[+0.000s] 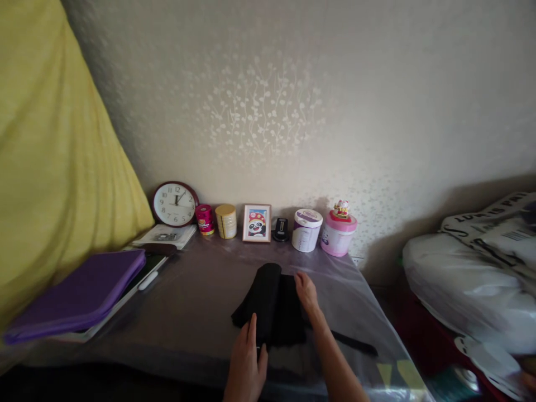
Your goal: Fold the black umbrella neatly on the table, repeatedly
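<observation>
A black cloth (266, 304), partly folded over itself, lies on the table in front of me. From its right side a narrow black strap (355, 341) trails across the tabletop, passing behind my right forearm. My left hand (248, 357) grips the near edge of the folded part, index finger along the fabric and thumb to its right. At the far right edge, my right hand (306, 291) has its fingers curled on the cloth. The cloth's underside and some of my fingertips are hidden.
Along the wall stand a clock (176, 204), a pink tin (204, 219), a yellow-lidded canister (226, 221), a framed panda picture (257, 223), a white tub (307, 230) and a pink-lidded tub (338, 234). A purple folder (79, 290) lies left; a stuffed plastic bag (464, 285) sits right.
</observation>
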Action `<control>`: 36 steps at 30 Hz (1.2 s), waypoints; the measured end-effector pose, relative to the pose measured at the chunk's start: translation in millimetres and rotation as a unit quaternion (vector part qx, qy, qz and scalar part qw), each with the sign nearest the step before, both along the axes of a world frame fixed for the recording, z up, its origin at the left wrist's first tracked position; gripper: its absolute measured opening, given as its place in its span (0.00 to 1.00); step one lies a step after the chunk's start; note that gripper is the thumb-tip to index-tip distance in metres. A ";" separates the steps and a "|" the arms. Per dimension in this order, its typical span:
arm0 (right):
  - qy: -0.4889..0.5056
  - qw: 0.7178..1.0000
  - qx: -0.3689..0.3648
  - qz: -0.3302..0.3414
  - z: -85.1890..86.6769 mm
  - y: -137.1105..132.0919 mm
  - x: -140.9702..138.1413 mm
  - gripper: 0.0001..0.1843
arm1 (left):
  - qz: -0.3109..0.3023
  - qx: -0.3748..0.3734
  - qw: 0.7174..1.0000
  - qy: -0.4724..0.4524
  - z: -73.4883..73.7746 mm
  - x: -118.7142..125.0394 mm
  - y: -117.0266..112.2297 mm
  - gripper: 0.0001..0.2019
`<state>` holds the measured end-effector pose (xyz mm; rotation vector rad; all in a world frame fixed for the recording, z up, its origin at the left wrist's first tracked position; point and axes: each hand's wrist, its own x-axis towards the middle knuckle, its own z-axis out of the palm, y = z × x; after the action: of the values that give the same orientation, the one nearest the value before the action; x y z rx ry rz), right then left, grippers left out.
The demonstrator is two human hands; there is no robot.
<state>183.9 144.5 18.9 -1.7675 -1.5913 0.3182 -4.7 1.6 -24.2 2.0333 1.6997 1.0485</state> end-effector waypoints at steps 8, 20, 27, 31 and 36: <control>0.070 0.997 -0.031 0.000 -7.8 -60.6 2.2 0.15 | 0.003 0.010 1.000 -0.001 1.9 0.3 -0.1 0.26; 0.082 0.996 0.042 0.003 -2.7 -95.9 -43.8 0.19 | 0.003 0.003 1.000 -0.013 5.6 1.0 0.2 0.26; 0.084 0.995 0.050 0.035 14.4 -92.5 -82.2 0.19 | 0.000 -0.017 1.000 -0.008 10.7 1.0 1.0 0.27; 0.061 0.996 0.037 0.052 16.8 -92.2 -96.0 0.20 | 0.009 -0.022 1.000 -0.013 9.4 0.0 1.3 0.27; 0.025 0.998 0.030 0.057 15.0 -92.5 -104.8 0.20 | 0.011 -0.035 0.999 -0.019 10.4 -1.5 2.1 0.27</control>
<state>79.2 52.1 33.9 -1.6149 -1.6525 0.3639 -6.3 3.7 -13.8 1.9425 1.7196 1.0141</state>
